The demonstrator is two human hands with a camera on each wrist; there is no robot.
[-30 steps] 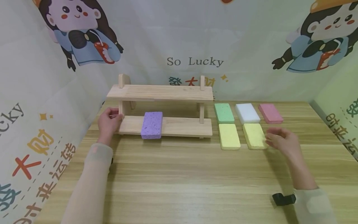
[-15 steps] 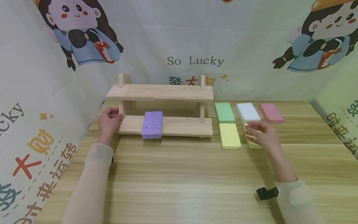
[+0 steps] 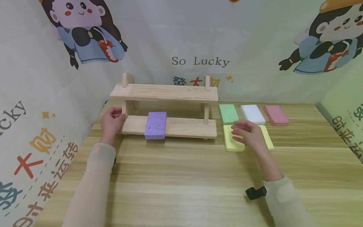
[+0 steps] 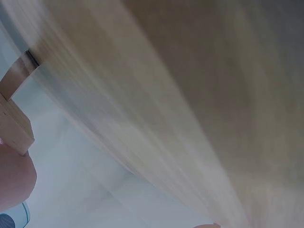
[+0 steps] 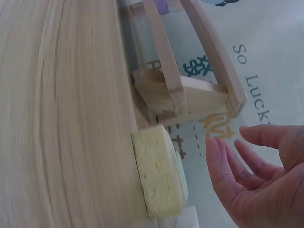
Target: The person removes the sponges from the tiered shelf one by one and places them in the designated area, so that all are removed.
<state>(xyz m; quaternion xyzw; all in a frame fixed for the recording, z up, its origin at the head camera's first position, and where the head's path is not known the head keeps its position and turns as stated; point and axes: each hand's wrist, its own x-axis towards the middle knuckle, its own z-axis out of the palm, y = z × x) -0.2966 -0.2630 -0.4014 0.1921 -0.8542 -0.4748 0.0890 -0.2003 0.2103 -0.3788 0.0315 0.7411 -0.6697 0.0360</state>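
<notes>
My left hand (image 3: 111, 124) grips the left end of a two-tier wooden shelf rack (image 3: 164, 93) at its upright. On the rack's lower board lies a purple sponge (image 3: 155, 125), overhanging the front edge. Over to the right, my right hand (image 3: 250, 135) hovers with nothing in it, its thumb and fingers spread apart in the right wrist view. Beneath it are two yellow sponges: the left yellow sponge (image 3: 230, 144) lies under the fingertips, and the right yellow sponge (image 3: 267, 138) is partly hidden by the hand.
Behind the yellow sponges, a green sponge (image 3: 228, 113), a white sponge (image 3: 253, 114) and a pink sponge (image 3: 276, 115) form a row on the wooden table (image 3: 175, 183). A printed cloth backdrop (image 3: 198, 37) stands behind the rack.
The right hand has moved left, from the right edge of the right yellow sponge to above the left one. The left hand has kept its hold on the rack.
</notes>
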